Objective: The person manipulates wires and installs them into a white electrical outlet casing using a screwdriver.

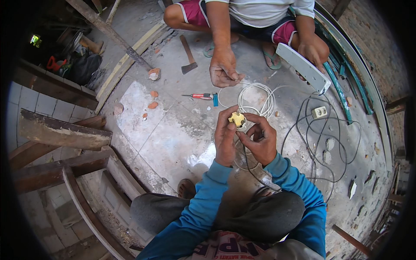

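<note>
- Left hand [225,138] is gripping a small round cream-coloured fitting [237,118] at the fingertips, holding it up in front of the body, above the tiled floor [164,138].
- Right hand [261,141] is sitting just beside the fitting, fingers curled in toward it; index finger and thumb are touching its right edge, sharing the grip.
- White cable [255,97] is lying coiled on the floor just beyond the fitting; whether it is joining the fitting cannot be told.
- Black cable [342,143] is looping loosely over the floor to the right, near a small white socket [320,112].
- Red-handled screwdriver [200,96] is lying on the floor to the left of the white coil, with a small blue piece [215,99] at its tip end.
- Hatchet [188,55] is resting farther away, near the other person.
- Other person is squatting opposite: one hand [224,69] is pinching an end of white cable, the other hand [313,53] is holding a long white casing [303,67].
- Brick fragments [154,73] are scattered to the left; dark wooden beams [60,134] are stacked at the left edge.
</note>
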Demonstrator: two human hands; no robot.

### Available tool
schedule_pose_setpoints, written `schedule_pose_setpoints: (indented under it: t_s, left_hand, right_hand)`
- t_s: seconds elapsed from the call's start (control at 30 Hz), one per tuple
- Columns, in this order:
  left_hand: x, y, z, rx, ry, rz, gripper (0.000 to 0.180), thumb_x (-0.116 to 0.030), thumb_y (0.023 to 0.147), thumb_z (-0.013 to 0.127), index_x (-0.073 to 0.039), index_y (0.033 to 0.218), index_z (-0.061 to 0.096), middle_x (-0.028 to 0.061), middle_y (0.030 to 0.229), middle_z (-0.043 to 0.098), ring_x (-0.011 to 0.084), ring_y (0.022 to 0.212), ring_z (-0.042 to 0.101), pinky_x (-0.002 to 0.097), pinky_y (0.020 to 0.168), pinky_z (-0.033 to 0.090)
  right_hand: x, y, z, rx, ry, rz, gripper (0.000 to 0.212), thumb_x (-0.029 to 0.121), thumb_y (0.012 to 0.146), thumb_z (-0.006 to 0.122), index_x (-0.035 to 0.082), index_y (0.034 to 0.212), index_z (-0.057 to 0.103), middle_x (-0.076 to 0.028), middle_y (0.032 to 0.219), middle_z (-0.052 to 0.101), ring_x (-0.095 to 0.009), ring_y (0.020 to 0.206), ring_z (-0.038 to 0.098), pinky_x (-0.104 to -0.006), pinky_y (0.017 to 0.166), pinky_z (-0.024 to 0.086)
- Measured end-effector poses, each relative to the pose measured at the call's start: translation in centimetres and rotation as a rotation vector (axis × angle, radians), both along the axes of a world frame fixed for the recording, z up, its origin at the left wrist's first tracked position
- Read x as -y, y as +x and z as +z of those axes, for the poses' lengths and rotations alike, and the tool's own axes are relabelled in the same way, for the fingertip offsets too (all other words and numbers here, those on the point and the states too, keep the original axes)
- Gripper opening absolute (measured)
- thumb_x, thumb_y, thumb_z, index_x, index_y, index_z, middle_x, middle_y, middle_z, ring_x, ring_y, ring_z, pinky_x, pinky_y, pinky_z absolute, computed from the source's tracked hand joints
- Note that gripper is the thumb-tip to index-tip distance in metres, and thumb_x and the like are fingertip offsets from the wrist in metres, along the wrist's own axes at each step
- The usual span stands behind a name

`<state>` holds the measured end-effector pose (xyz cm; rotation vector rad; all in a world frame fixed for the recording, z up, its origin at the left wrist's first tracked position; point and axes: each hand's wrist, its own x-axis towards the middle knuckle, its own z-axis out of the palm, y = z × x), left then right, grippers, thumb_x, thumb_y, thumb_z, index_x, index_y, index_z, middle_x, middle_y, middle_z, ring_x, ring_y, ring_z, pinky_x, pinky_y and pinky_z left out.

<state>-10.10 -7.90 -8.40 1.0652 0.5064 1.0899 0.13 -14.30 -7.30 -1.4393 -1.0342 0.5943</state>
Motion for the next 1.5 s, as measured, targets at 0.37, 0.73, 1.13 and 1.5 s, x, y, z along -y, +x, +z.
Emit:
schedule_pose_setpoints:
  t_s: [0.37, 0.73, 1.13, 1.5]
  left_hand:
    - [-0.7, -0.5, -0.7, -0.043, 0.180, 0.077, 0.040, -0.019, 0.095, 0.067, 0.003, 0.126, 0.056, 0.0109, 0.125, 0.052, 0.0183, 0.109, 0.058, 0.0316, 0.094, 0.048]
    - [-0.5, -0.8, -0.6, -0.002, 0.153, 0.087, 0.038, -0.016, 0.094, 0.068, 0.004, 0.125, 0.058, 0.0128, 0.126, 0.054, 0.0189, 0.111, 0.059, 0.0300, 0.091, 0.050]
    - [-1.0, -1.5, -0.4, -0.078, 0.252, 0.051, 0.033, -0.005, 0.092, 0.066, 0.005, 0.123, 0.059, 0.0142, 0.126, 0.055, 0.0213, 0.114, 0.059, 0.0324, 0.094, 0.052]
    - [-0.7, -1.6, -0.1, -0.073, 0.285, 0.016, 0.032, -0.007, 0.092, 0.067, 0.004, 0.122, 0.059, 0.0168, 0.126, 0.057, 0.0242, 0.117, 0.058, 0.0356, 0.096, 0.051]
  right_hand:
    - [0.1, 0.4, 0.4, 0.025, -0.065, -0.047, 0.045, 0.007, 0.073, 0.082, 0.004, 0.111, 0.059, -0.002, 0.066, 0.056, -0.005, 0.052, 0.049, -0.0234, 0.048, 0.037]
    - [0.5, 0.2, 0.7, 0.042, -0.134, -0.077, 0.045, 0.010, 0.071, 0.084, 0.004, 0.109, 0.060, 0.000, 0.057, 0.049, -0.006, 0.050, 0.046, -0.0232, 0.048, 0.036]
    - [0.7, 0.2, -0.4, 0.050, 0.026, -0.079, 0.046, 0.003, 0.071, 0.083, 0.002, 0.112, 0.060, -0.008, 0.108, 0.063, -0.007, 0.055, 0.052, -0.0230, 0.050, 0.041]
    - [1.1, 0.8, -0.2, 0.198, 0.150, -0.028, 0.046, 0.001, 0.072, 0.083, 0.004, 0.112, 0.062, -0.012, 0.116, 0.062, -0.008, 0.056, 0.053, -0.0238, 0.052, 0.044]
